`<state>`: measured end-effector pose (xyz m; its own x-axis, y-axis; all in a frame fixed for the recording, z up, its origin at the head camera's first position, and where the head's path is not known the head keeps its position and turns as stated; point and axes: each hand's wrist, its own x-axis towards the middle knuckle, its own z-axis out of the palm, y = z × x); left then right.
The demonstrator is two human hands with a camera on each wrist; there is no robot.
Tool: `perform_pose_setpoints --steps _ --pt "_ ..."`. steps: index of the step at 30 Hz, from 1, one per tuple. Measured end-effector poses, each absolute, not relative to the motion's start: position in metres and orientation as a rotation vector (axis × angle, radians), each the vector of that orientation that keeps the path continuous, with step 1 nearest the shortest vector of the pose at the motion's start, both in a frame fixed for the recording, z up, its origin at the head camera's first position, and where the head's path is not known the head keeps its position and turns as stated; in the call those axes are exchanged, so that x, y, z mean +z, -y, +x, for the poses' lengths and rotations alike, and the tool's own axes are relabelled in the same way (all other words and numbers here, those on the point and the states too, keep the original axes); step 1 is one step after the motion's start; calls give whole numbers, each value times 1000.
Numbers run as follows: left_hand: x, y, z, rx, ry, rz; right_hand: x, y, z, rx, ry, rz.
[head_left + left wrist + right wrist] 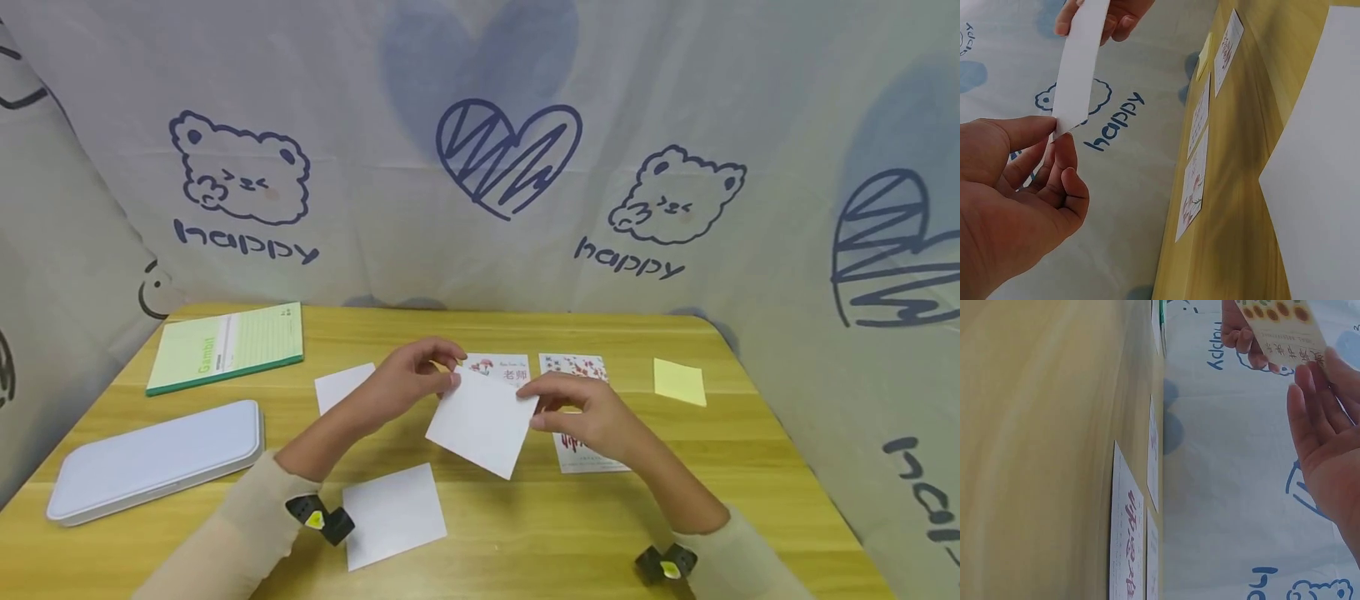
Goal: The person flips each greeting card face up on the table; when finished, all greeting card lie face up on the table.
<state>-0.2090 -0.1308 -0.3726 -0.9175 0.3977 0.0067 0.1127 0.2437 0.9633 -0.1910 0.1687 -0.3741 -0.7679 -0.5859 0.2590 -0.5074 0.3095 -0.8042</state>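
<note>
The left hand (408,379) pinches the white card (482,422) at its ten o'clock corner and the right hand (581,414) pinches its three o'clock edge, each grip closed on it just above the worktop (750,467); it looks light, thin and easily creased, so edges suit best. Printed cards (573,367) lie at twelve o'clock, a blank sheet (392,514) at seven; open room lies towards five.

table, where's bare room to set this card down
Bare wood shows right of the yellow note, along the front edge between the two wrists, and between the notebook and the case. The middle is crowded: printed cards and white sheets under both hands.
</note>
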Motion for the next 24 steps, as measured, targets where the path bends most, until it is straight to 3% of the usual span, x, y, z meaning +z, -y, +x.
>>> perform_pose_setpoints --steps 5,15,24 --pt "-374 129 -206 1692 -2322 491 -374 -165 -187 -1614 -2448 -1029" --pt "-361 114 -185 1747 -2354 751 -373 -160 -185 -1920 -2492 -671" --pt "-363 112 -186 1773 -2378 647 -376 -161 -187 -1954 -2521 -579"
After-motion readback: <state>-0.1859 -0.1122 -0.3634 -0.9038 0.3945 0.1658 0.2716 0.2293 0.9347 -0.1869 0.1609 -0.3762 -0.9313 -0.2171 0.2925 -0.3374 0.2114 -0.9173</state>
